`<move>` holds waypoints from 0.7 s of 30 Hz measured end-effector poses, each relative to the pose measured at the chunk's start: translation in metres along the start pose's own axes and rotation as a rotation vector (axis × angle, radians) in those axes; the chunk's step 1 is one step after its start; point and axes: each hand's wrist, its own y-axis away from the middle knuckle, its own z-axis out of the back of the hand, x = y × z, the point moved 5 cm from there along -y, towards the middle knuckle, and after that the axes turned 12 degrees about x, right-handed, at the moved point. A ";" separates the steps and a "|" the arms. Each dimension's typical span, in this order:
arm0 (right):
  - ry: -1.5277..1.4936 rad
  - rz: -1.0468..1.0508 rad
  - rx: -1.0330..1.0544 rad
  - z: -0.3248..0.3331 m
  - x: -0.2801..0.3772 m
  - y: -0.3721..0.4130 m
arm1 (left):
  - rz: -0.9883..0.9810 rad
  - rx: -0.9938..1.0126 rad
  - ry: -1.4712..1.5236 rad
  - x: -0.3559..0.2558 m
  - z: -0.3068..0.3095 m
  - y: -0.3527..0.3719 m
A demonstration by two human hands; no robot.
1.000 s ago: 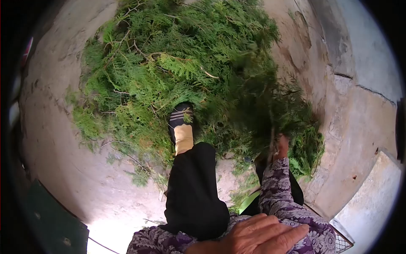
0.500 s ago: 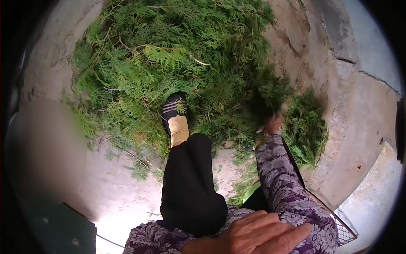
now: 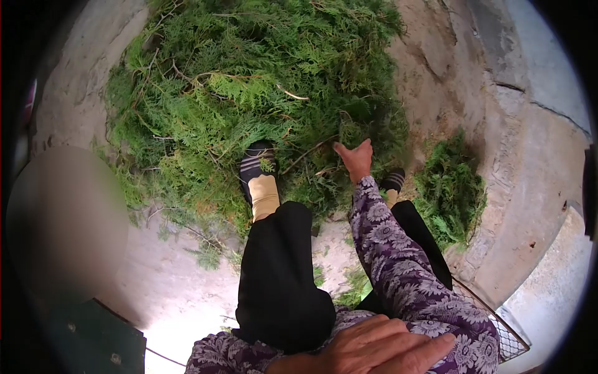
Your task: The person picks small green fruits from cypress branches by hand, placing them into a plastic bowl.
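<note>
My right hand (image 3: 356,159) reaches down to the near right edge of a large heap of green conifer branches (image 3: 249,81). Its thumb and fingers are spread apart, with foliage between them; some fingertips are hidden in the greenery. A bare twig (image 3: 308,156) runs up toward the thumb. My left hand (image 3: 389,346) lies across my lap near the right sleeve, fingers stretched out, holding nothing. A smaller clump of the same branches (image 3: 450,190) lies on the ground to the right of my right hand.
My left shoe (image 3: 257,161) stands against the heap and my right shoe (image 3: 392,179) beside the small clump. A wire mesh panel (image 3: 507,340) is at lower right, a dark green board (image 3: 93,340) at lower left. Concrete paving (image 3: 511,181) borders the right side.
My right hand has moved left and up, from beside the small clump to the heap. The dark sprig it carried is no longer distinct from the heap. My left hand stays put.
</note>
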 end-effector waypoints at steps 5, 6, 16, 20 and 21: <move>-0.046 -0.222 0.109 -0.006 0.058 0.016 | -0.101 -0.137 -0.054 0.000 -0.003 0.007; -0.071 -0.255 0.094 -0.008 0.069 0.018 | -0.041 -0.039 -0.053 -0.002 0.001 0.002; -0.011 -0.485 0.064 -0.015 0.088 0.007 | -0.028 -0.085 -0.049 0.004 -0.002 0.008; -0.001 -0.512 0.067 -0.012 0.090 0.006 | -0.041 -0.103 -0.098 0.003 -0.001 0.012; -0.004 -0.513 0.066 -0.010 0.088 0.008 | -0.045 -0.105 -0.094 0.003 -0.001 0.012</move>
